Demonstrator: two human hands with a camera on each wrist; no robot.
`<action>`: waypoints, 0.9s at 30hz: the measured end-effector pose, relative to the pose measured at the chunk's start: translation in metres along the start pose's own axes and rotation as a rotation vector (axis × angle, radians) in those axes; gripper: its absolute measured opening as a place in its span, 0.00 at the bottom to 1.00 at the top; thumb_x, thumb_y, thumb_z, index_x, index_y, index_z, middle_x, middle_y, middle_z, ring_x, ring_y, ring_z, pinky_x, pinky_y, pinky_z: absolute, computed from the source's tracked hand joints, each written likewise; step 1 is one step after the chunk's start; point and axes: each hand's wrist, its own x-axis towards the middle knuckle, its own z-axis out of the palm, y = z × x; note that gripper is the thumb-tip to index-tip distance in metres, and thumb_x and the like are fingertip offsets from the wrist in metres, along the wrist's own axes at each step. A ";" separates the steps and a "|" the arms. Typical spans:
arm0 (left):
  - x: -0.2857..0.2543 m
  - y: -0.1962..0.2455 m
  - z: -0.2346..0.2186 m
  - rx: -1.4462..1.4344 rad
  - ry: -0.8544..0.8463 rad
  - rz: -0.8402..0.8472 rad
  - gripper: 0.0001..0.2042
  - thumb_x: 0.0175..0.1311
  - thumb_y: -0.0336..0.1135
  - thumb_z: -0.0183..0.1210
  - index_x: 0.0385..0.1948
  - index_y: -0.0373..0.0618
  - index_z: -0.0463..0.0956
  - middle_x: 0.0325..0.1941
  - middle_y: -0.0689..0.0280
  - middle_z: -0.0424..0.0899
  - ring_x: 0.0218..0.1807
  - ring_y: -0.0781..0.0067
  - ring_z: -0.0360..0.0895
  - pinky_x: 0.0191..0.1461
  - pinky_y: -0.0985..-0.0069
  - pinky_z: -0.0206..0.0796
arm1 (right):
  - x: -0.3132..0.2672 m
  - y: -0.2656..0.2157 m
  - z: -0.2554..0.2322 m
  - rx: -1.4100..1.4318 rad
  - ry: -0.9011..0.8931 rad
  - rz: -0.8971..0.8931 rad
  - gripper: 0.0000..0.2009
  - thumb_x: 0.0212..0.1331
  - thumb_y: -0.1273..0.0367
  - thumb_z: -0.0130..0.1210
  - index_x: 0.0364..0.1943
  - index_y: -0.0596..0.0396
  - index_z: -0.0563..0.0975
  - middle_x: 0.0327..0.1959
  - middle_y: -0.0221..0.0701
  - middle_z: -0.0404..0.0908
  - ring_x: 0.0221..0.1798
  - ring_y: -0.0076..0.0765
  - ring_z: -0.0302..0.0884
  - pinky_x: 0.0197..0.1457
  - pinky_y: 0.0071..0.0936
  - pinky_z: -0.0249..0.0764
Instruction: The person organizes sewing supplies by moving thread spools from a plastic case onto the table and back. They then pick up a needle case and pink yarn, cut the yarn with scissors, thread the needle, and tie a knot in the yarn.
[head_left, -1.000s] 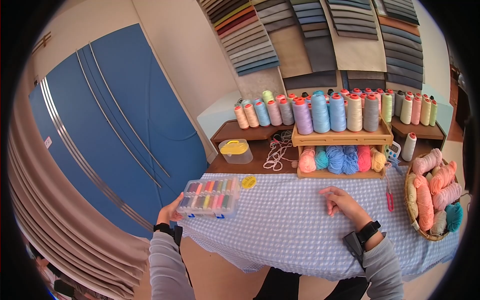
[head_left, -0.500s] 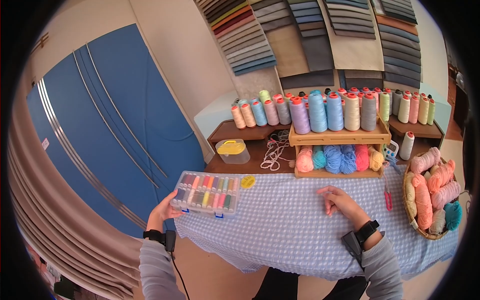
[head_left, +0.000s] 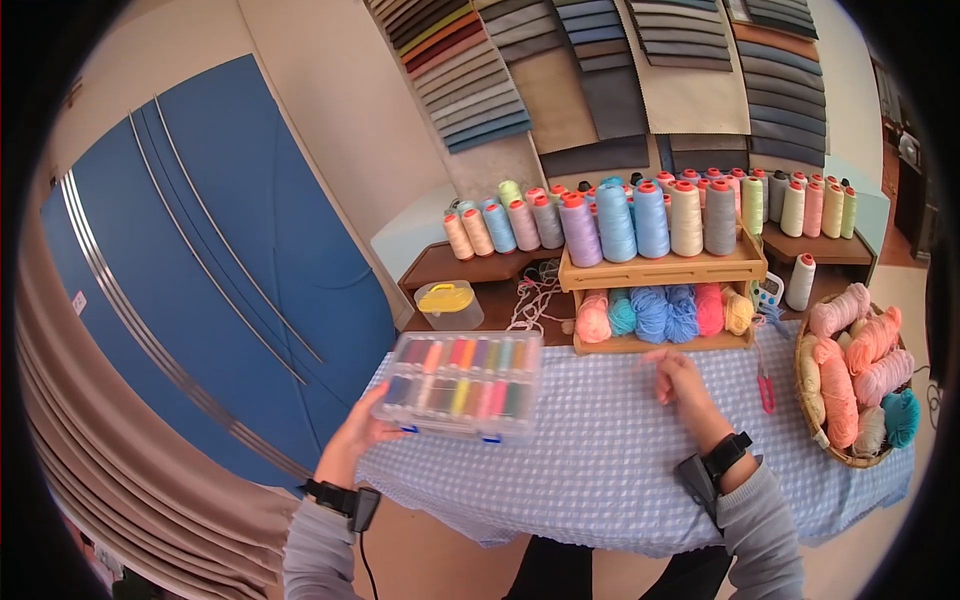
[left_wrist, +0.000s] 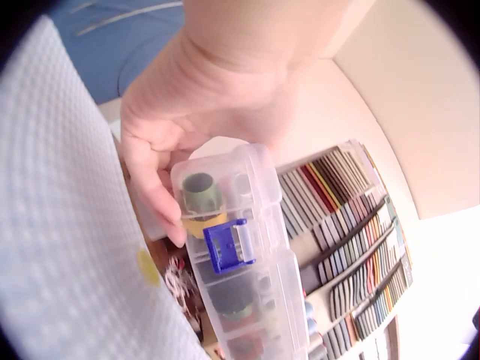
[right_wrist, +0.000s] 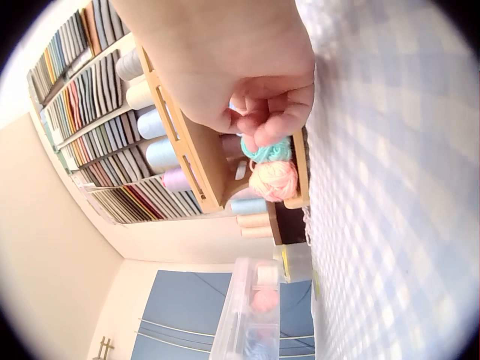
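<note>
Closer to the wooden rack (head_left: 670,272) than before, the clear thread box (head_left: 462,388) had moved, and I saw it held above the checked tablecloth (head_left: 590,470), left of this rack. The left hand (head_left: 358,425) gripped its near-left end. In front of the rack, the right hand (head_left: 688,395) had loosely bent fingers, with nothing visible in them.

Your head view is evenly bright, its rim black and straight lines bowed; the thread box (head_left: 462,385) is motion-blurred. Your wrist views look hazy and soft, the checked cloth (right_wrist: 397,157) washed out in the right one.
</note>
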 end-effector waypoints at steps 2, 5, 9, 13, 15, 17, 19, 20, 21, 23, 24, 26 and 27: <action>-0.004 -0.002 0.042 0.017 -0.057 -0.032 0.37 0.52 0.62 0.50 0.59 0.47 0.58 0.55 0.55 0.70 0.50 0.60 0.73 0.49 0.65 0.69 | 0.003 -0.004 -0.012 0.052 0.060 -0.064 0.10 0.61 0.69 0.40 0.39 0.57 0.73 0.13 0.21 0.61 0.13 0.16 0.57 0.14 0.14 0.54; -0.001 -0.014 0.098 -0.025 -0.195 -0.085 0.34 0.54 0.63 0.48 0.58 0.49 0.60 0.53 0.58 0.72 0.48 0.63 0.74 0.50 0.68 0.68 | 0.000 -0.022 -0.028 0.203 0.160 -0.140 0.10 0.60 0.69 0.41 0.38 0.56 0.73 0.11 0.17 0.50 0.11 0.14 0.44 0.13 0.15 0.42; 0.010 -0.032 0.154 -0.061 -0.423 -0.231 0.31 0.56 0.63 0.46 0.57 0.53 0.61 0.52 0.63 0.73 0.47 0.67 0.73 0.50 0.71 0.64 | -0.006 -0.035 -0.052 0.266 0.182 -0.207 0.10 0.61 0.67 0.41 0.38 0.54 0.74 0.10 0.16 0.49 0.10 0.14 0.44 0.13 0.15 0.41; 0.016 -0.042 0.194 0.033 -0.542 -0.211 0.33 0.57 0.65 0.42 0.56 0.49 0.62 0.50 0.62 0.74 0.45 0.69 0.76 0.47 0.77 0.66 | -0.007 -0.037 -0.072 0.324 0.217 -0.197 0.10 0.61 0.66 0.42 0.39 0.50 0.75 0.10 0.16 0.48 0.10 0.14 0.44 0.13 0.14 0.40; 0.016 -0.040 0.203 0.096 -0.537 -0.185 0.33 0.58 0.65 0.41 0.56 0.48 0.62 0.48 0.61 0.75 0.44 0.68 0.76 0.46 0.77 0.66 | -0.006 -0.037 -0.080 0.309 0.222 -0.170 0.10 0.60 0.65 0.42 0.38 0.50 0.75 0.10 0.16 0.48 0.10 0.14 0.44 0.13 0.15 0.40; 0.025 -0.039 0.203 0.159 -0.532 -0.160 0.33 0.58 0.65 0.39 0.56 0.47 0.62 0.45 0.60 0.77 0.43 0.67 0.77 0.45 0.78 0.67 | -0.005 -0.035 -0.084 0.295 0.227 -0.142 0.09 0.60 0.65 0.43 0.37 0.50 0.75 0.10 0.16 0.49 0.10 0.14 0.44 0.14 0.15 0.40; 0.046 -0.037 0.193 0.511 -0.555 -0.189 0.33 0.60 0.65 0.36 0.50 0.43 0.68 0.39 0.58 0.79 0.38 0.66 0.79 0.43 0.77 0.68 | -0.004 -0.033 -0.087 0.312 0.311 -0.110 0.08 0.58 0.65 0.45 0.35 0.50 0.75 0.10 0.16 0.49 0.11 0.14 0.44 0.14 0.15 0.41; 0.051 -0.034 0.188 0.515 -0.558 -0.190 0.33 0.60 0.65 0.36 0.50 0.43 0.68 0.39 0.58 0.79 0.38 0.66 0.79 0.43 0.77 0.68 | -0.003 -0.032 -0.088 0.315 0.316 -0.110 0.08 0.58 0.65 0.45 0.35 0.50 0.75 0.10 0.16 0.49 0.11 0.14 0.44 0.14 0.15 0.41; 0.052 -0.025 0.184 0.679 -0.495 -0.063 0.34 0.60 0.65 0.34 0.45 0.40 0.71 0.35 0.56 0.79 0.36 0.66 0.79 0.44 0.76 0.67 | -0.001 -0.030 -0.089 0.306 0.331 -0.078 0.08 0.58 0.65 0.45 0.35 0.50 0.75 0.10 0.16 0.50 0.11 0.14 0.45 0.15 0.16 0.41; 0.054 -0.011 0.173 0.891 -0.301 0.181 0.32 0.61 0.62 0.35 0.37 0.37 0.75 0.30 0.56 0.80 0.35 0.66 0.79 0.43 0.74 0.68 | 0.003 -0.025 -0.092 0.297 0.350 -0.043 0.08 0.57 0.65 0.45 0.34 0.50 0.75 0.10 0.16 0.50 0.12 0.15 0.46 0.15 0.16 0.42; 0.055 -0.005 0.166 0.937 -0.172 0.297 0.28 0.63 0.58 0.39 0.35 0.37 0.76 0.31 0.57 0.80 0.35 0.65 0.78 0.42 0.73 0.68 | 0.006 -0.021 -0.095 0.299 0.313 -0.030 0.08 0.57 0.65 0.46 0.33 0.50 0.75 0.10 0.16 0.50 0.12 0.15 0.46 0.15 0.16 0.42; 0.077 -0.002 0.144 1.075 -0.069 0.417 0.26 0.60 0.55 0.44 0.40 0.37 0.74 0.34 0.54 0.79 0.39 0.61 0.77 0.45 0.70 0.67 | 0.006 -0.019 -0.097 0.301 0.278 -0.016 0.08 0.57 0.65 0.46 0.33 0.50 0.75 0.10 0.16 0.51 0.12 0.15 0.47 0.15 0.16 0.42; 0.092 -0.005 0.132 1.207 0.039 0.540 0.25 0.57 0.53 0.49 0.44 0.38 0.72 0.38 0.51 0.77 0.44 0.57 0.75 0.48 0.67 0.65 | 0.006 -0.019 -0.096 0.306 0.281 -0.009 0.08 0.57 0.65 0.45 0.33 0.50 0.75 0.10 0.17 0.51 0.12 0.15 0.47 0.15 0.16 0.43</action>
